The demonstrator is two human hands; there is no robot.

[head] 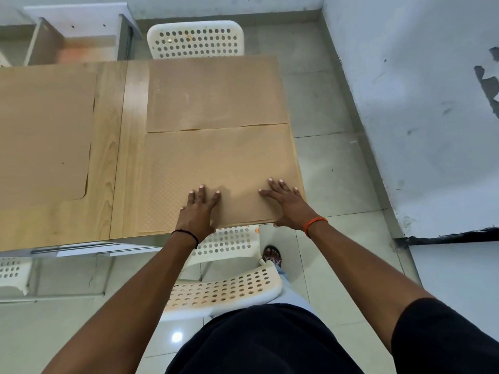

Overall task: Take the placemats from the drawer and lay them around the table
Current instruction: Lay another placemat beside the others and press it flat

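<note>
Both arms reach out, left hand (198, 209) and right hand (287, 203) pressing flat, fingers spread, on the near placemat (216, 163)

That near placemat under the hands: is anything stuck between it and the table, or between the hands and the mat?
Nothing visible. The left hand and right hand press flat on the near placemat, which lies flat on the table.

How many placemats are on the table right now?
3: near placemat under both hands, far placemat just beyond it, left placemat at the frame edge. More may lie out of view leftward.
</note>
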